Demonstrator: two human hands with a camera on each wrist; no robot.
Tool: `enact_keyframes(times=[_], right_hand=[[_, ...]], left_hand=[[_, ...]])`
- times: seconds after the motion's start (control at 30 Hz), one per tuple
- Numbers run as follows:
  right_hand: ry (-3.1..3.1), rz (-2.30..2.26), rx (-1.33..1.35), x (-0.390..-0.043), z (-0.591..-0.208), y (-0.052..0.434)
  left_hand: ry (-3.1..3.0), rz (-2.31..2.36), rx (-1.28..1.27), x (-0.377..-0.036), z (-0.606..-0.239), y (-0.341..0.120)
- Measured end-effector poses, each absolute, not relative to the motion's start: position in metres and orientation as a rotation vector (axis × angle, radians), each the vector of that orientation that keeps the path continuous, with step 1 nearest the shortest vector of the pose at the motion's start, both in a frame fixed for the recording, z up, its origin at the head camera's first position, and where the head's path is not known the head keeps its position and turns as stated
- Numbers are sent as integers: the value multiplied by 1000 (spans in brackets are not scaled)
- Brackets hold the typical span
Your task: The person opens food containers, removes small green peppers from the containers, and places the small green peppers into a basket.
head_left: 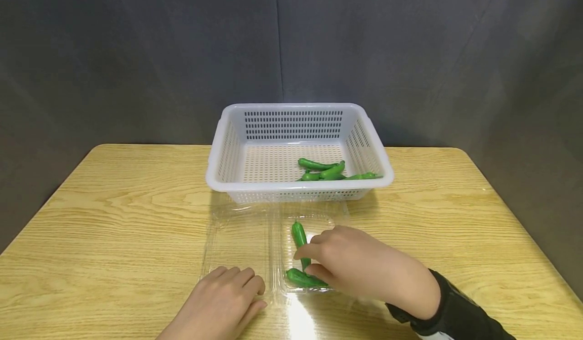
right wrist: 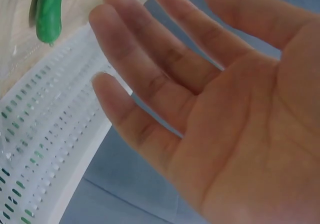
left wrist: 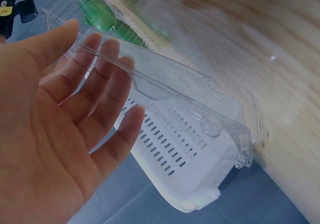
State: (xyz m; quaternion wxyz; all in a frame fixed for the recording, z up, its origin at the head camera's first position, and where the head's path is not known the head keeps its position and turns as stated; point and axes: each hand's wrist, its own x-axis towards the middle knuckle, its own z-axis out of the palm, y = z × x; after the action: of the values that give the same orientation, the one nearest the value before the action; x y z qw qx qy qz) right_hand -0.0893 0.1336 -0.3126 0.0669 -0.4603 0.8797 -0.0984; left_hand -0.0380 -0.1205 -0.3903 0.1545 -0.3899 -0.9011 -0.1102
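Observation:
A clear plastic clamshell box [head_left: 237, 239] lies open on the wooden table [head_left: 114, 203]. Its right half holds two green peppers [head_left: 299, 236], one upright and one [head_left: 302, 278] lying across the near edge. My right hand [head_left: 314, 259] hovers over them, fingers spread and holding nothing; the right wrist view shows its bare palm [right wrist: 200, 99] with a pepper [right wrist: 49, 9] beyond. My left hand [head_left: 241, 282] rests flat on the near edge of the box's left half, and its fingers [left wrist: 95, 79] lie against the clear plastic [left wrist: 190, 94].
A white slotted basket [head_left: 298, 185] stands just behind the box with several green peppers [head_left: 325, 170] in its right part. Its wall shows in both wrist views [left wrist: 175, 154] [right wrist: 45, 144]. A dark grey curtain hangs behind the table.

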Motion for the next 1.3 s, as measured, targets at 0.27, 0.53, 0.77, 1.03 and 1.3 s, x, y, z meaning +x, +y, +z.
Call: enact_keyframes(times=[0.27,0.53,0.77,1.03,1.3], right_hand=[[2696,-126,-1385,-83,-319,124],[2724,-107,-1394,-83,-328,117],[2750,-66,-1381,-84,-336,111],[2765,-32,-1325,-85,-343,112],[2733,-44,-1239,-89,-349,111]], left_hand=[[-2584,-301,-1118,-38,-390,-120],[-2603,-306,-1123,-38,-390,-120],[-2591,-299,-1122,-38,-389,-120],[-2585,-295,-1116,-38,-389,-120],[-2591,-319,-1110,-38,-390,-120]])
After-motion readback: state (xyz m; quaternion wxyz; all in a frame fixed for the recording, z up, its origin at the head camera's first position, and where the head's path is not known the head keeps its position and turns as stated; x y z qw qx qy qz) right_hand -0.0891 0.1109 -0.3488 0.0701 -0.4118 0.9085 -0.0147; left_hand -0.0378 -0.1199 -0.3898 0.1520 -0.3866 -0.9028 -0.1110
